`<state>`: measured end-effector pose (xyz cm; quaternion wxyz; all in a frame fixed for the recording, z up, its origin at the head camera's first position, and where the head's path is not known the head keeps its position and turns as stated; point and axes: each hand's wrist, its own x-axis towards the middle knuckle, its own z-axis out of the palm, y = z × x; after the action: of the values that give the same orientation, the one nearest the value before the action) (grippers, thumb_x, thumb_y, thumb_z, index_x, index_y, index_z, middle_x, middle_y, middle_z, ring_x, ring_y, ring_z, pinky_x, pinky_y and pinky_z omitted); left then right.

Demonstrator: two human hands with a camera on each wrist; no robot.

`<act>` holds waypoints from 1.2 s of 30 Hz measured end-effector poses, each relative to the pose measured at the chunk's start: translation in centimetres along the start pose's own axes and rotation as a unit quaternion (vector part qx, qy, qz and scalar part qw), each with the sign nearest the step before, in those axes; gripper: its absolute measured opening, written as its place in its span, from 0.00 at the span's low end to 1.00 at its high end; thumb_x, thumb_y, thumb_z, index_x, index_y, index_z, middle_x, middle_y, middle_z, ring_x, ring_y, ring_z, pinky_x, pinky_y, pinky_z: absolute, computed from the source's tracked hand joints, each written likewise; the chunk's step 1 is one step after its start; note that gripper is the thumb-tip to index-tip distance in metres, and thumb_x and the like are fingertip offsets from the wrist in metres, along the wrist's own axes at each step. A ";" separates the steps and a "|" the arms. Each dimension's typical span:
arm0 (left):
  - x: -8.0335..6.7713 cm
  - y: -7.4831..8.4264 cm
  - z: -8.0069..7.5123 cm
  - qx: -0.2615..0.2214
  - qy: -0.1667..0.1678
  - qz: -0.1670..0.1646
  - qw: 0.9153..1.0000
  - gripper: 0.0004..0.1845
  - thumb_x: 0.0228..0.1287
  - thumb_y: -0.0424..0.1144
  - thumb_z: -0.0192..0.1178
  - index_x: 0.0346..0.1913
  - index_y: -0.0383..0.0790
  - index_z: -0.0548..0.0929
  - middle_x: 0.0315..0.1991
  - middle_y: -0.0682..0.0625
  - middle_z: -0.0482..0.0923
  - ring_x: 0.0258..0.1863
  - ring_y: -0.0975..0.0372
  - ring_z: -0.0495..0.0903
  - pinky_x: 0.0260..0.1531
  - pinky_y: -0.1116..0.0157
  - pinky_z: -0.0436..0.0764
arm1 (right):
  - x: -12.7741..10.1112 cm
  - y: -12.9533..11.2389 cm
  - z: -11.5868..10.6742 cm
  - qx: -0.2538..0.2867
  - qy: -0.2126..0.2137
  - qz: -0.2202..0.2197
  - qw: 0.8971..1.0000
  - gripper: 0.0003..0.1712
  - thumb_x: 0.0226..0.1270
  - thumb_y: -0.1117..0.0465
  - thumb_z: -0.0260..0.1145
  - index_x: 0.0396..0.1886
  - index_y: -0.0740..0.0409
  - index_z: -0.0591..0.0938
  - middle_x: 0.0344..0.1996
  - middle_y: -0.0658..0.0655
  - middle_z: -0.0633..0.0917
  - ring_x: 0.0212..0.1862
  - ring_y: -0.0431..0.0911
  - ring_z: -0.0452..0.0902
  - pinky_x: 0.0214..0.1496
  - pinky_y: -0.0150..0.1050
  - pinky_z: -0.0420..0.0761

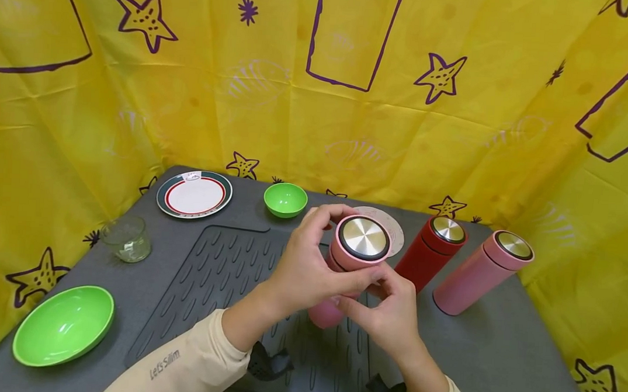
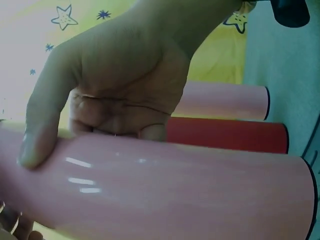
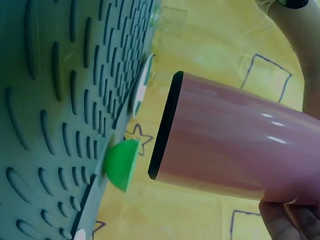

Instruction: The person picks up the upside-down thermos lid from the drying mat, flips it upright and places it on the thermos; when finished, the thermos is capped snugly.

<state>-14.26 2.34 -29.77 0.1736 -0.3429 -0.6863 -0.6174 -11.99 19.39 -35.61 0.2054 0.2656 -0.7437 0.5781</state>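
A: Identify the supporting surface.
B: A dark grey worktop (image 1: 496, 356). A ribbed grey drying mat (image 1: 221, 274) lies across its centre and reaches the near edge.

A: List items along the far edge.
B: A white plate with red and green rim (image 1: 194, 194) near the far left corner. A small green bowl (image 1: 285, 199) just right of it. A pale round disc (image 1: 389, 225) lies flat further right.

A: Left edge?
B: A clear glass cup (image 1: 127, 239), then a large green bowl (image 1: 63, 325) toward the near left corner.

A: Right side?
B: A red flask (image 1: 431, 254) and a pink flask (image 1: 481, 272) stand upright, side by side, steel-topped.
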 end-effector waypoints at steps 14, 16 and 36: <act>0.2 0.4 -0.1 -0.025 -0.034 -0.044 0.998 0.42 0.44 0.40 0.79 0.60 0.45 0.64 0.54 0.54 0.70 0.56 0.62 0.69 0.52 0.60 0.75 | 0.1 -0.1 -0.2 -0.004 0.001 -0.020 1.000 0.28 0.44 0.70 0.79 0.49 0.55 0.83 0.42 0.54 0.86 0.42 0.49 0.84 0.41 0.42 0.84; 0.2 0.3 -0.1 -0.014 -0.022 -0.036 0.999 0.39 0.44 0.39 0.79 0.58 0.43 0.66 0.52 0.54 0.71 0.53 0.62 0.70 0.50 0.60 0.76 | 0.0 -0.1 -0.2 -0.004 0.000 -0.008 1.000 0.27 0.44 0.69 0.79 0.48 0.54 0.83 0.43 0.54 0.86 0.43 0.49 0.84 0.41 0.43 0.84; 0.6 0.4 -0.2 0.000 -0.028 -0.039 0.999 0.39 0.43 0.40 0.80 0.57 0.43 0.68 0.52 0.54 0.71 0.54 0.61 0.71 0.52 0.61 0.76 | 0.3 0.0 -0.5 -0.020 0.016 0.033 0.999 0.29 0.42 0.68 0.81 0.48 0.52 0.84 0.44 0.51 0.86 0.45 0.48 0.83 0.42 0.43 0.84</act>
<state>-14.46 2.26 -29.04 0.1303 -0.3335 -0.7034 -0.6140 -12.16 19.81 -35.30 0.2030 0.2273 -0.7601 0.5739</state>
